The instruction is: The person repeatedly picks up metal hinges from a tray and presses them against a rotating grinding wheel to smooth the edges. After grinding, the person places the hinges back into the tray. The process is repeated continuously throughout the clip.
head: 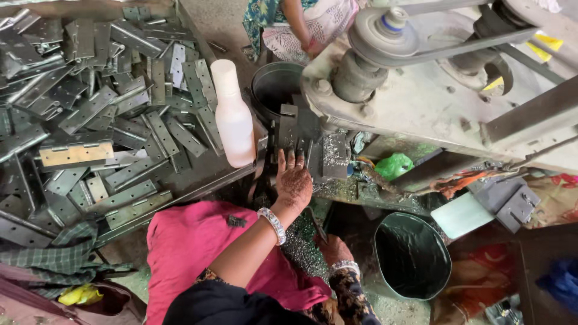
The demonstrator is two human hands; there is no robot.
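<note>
Hinge pile (90,114): heaped on the table (198,180) left of the machine (421,90), within reach.
White bottle (233,114): upright between pile and machine.
Left hand (293,180): fingers spread flat, pressing a hinge plate (295,129) against the machine's jig, apparently to steady it.
Right hand (335,250): low beside the dark bucket (412,256); grip unclear.

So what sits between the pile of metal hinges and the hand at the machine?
In the head view, a white plastic bottle stands between the hinge pile and the left hand.
</note>
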